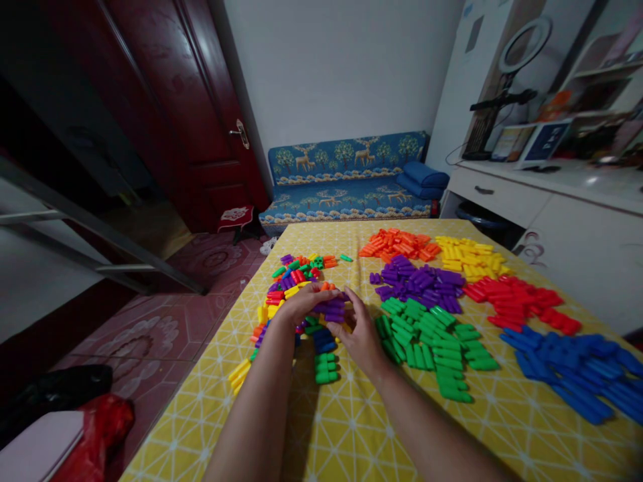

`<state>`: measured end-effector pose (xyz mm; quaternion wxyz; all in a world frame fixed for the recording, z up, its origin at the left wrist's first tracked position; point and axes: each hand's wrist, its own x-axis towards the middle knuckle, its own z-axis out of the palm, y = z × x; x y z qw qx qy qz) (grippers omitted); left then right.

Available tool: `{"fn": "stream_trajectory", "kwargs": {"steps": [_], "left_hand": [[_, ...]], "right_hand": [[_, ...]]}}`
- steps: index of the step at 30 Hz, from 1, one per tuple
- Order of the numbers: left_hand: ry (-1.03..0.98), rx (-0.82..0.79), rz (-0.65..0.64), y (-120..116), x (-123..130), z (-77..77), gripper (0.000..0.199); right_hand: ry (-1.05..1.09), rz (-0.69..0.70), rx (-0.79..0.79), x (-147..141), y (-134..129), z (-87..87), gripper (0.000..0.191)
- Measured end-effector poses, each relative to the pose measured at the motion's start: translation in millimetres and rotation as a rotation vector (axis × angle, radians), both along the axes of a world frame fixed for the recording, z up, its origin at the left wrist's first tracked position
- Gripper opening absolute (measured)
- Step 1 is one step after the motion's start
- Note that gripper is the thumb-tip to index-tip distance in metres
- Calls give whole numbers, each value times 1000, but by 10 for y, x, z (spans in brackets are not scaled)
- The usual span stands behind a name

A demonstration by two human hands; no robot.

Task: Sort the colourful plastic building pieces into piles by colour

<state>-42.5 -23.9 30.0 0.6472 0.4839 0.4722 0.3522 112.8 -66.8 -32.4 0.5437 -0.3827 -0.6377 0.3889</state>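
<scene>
Both hands meet over the table around a small cluster of purple bullet-shaped plastic building blocks [330, 310]. My left hand [304, 301] comes from the left, its fingers closed over the cluster's upper side. From the right, my right hand [358, 329] curls its thumb and fingers at the cluster's right end. Orange block tips [327, 286] show just beyond the left fingers. Beneath and beside the hands lie dark blue blocks [324, 340] and joined green blocks [327, 369]. A mixed-colour pile [296, 278] extends behind and left of my left hand, partly hidden by it.
Sorted heaps of orange [396, 244], yellow [469, 258], purple [422, 282], green [426, 338], red [522, 301] and blue blocks [577, 365] cover the right side of the yellow-clothed table [351, 428]. Behind stands a blue patterned sofa [341, 194]; a white cabinet [577, 248] is right.
</scene>
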Motion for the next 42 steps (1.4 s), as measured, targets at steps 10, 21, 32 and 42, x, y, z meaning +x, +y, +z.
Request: {"fn": "stream_trajectory", "kwargs": {"steps": [10, 21, 32, 42], "left_hand": [[131, 85, -11, -63, 71, 78, 49], [279, 230, -13, 133, 15, -186, 45], [459, 387, 194, 159, -5, -136, 37], [438, 426, 320, 175, -115, -130, 46]], "right_hand": [[267, 124, -107, -21, 37, -18, 73], [314, 60, -210, -16, 112, -18, 35], [250, -69, -181, 36, 121, -14, 25], [307, -107, -239, 44, 115, 13, 31]]}}
